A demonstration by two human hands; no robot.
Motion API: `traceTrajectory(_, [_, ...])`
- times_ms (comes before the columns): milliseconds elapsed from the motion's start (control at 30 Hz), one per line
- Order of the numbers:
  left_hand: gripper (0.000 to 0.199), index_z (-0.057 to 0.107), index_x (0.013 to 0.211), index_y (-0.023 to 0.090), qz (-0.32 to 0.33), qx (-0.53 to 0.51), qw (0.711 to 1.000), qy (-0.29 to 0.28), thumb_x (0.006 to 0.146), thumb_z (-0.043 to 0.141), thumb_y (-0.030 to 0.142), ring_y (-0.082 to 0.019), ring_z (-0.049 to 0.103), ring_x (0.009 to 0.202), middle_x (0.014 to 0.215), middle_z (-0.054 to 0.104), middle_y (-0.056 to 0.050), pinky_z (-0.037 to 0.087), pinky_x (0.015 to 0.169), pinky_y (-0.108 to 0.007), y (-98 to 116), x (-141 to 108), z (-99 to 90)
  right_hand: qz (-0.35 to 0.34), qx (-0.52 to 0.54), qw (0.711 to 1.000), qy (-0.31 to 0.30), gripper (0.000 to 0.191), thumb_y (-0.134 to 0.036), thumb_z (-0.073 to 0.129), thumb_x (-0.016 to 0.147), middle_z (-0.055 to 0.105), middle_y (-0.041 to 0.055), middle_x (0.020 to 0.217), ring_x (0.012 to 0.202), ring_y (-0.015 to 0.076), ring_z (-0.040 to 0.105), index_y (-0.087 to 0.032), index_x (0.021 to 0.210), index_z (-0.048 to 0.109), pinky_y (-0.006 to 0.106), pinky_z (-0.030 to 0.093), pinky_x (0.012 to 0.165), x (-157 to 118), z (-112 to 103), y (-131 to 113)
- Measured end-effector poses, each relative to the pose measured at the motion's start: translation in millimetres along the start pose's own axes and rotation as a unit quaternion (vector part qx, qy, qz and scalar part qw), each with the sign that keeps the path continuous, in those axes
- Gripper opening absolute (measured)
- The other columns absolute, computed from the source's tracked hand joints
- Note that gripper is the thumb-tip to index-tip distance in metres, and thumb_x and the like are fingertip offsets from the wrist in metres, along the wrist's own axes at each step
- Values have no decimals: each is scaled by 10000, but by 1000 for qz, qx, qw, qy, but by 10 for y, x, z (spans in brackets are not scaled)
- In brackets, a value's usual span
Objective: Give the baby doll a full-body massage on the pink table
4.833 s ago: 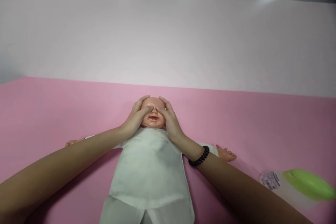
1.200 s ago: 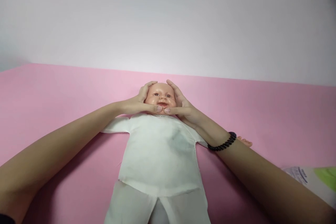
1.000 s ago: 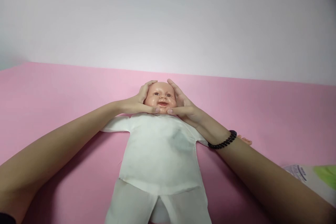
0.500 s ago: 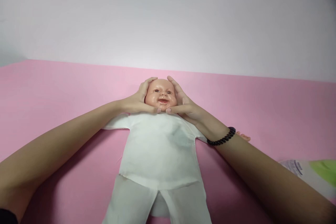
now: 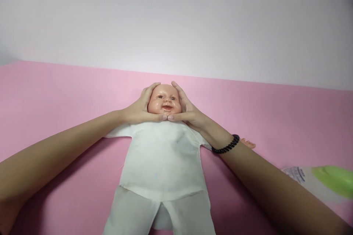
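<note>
A baby doll [image 5: 165,159] with a hard plastic head and a white cloth body lies on its back, its feet out of view. My left hand [image 5: 143,106] cups the head on the left side, fingers curved up along it and thumb laid under the chin. On the other side my right hand [image 5: 189,108] holds the head the same way, with a black coiled band [image 5: 226,148] round the wrist. Both thumb tips meet just below the doll's chin. Part of one small plastic hand [image 5: 248,143] shows beyond my right wrist.
The doll rests on a pink surface [image 5: 68,91] that ends at a pale wall [image 5: 176,18] behind. At the right lies a white bottle with a green part [image 5: 335,180], partly hidden by my right forearm.
My thumbs have drawn closer together under the chin. The whole view has shifted slightly, so the doll sits a little further left and more of the bottle shows.
</note>
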State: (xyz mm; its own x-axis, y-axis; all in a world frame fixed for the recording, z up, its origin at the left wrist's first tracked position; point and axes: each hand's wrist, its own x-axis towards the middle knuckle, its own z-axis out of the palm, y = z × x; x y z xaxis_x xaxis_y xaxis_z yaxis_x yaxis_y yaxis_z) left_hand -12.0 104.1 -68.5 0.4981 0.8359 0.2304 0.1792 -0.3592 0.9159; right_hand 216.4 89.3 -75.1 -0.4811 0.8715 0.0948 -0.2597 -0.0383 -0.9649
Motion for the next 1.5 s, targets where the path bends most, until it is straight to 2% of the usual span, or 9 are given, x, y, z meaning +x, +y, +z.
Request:
traceTrajectory(167, [1182,223,1637,319,3,-18,1000,2,678,903,436,-458,213,1550,1676,177,-160,264,1242,-651,-22,-34,18,6,17,1000,2,1249,-137,875,622,366,24,1630,1382,300,550,-482,1623,212,531,528,1111,-10,33,-27])
traceTrajectory(300, [1166,187,1647,329,0,-18,1000,5,717,880,445,-439,214,1557,1693,176,-156,239,1250,-651,-46,-63,36,3,19,1000,5,1227,-148,868,631,354,23,1638,1403,303,530,-474,1622,223,535,520,1118,-23,57,-34])
traceTrajectory(433, [1184,184,1653,327,6,5,1000,23,711,888,466,-437,164,1575,1716,127,-141,199,1268,-637,-30,-87,66,5,7,1000,0,1271,-172,905,625,377,32,1624,1365,301,568,-484,1626,186,535,533,1103,-30,64,-29])
traceTrajectory(567, [1210,160,1661,319,5,10,1000,26,712,895,469,-425,163,1580,1723,111,-146,212,1273,-613,4,-104,94,0,1,1000,-6,1312,-182,931,610,428,41,1590,1338,301,590,-474,1633,162,538,545,1088,-29,67,-27])
traceTrajectory(867, [1221,132,1672,294,5,-45,999,20,728,881,494,-444,191,1571,1718,145,-166,211,1267,-632,-33,-113,98,2,13,1000,15,1206,-147,838,650,398,38,1612,1338,313,588,-452,1634,212,529,566,1063,-21,81,-43])
traceTrajectory(1067, [1203,116,1668,327,-2,-28,999,17,745,871,484,-425,168,1580,1736,81,-128,221,1273,-611,-22,-118,100,2,34,999,18,1198,-159,858,660,446,43,1580,1304,305,615,-437,1636,222,525,564,1069,-64,120,-56])
traceTrajectory(1233, [1218,122,1663,360,-3,-33,999,25,723,888,481,-414,192,1575,1733,99,-120,243,1264,-615,-20,-127,118,-1,23,1000,10,1264,-148,905,609,435,45,1590,1340,308,590,-446,1632,225,513,557,1080,-43,109,-50])
traceTrajectory(1500, [1194,106,1666,352,2,-59,998,6,755,864,490,-438,169,1577,1737,77,-126,216,1270,-630,-37,-114,97,-3,25,1000,19,1136,-132,806,682,387,28,1624,1299,296,622,-444,1623,251,502,582,1049,-58,109,-56])
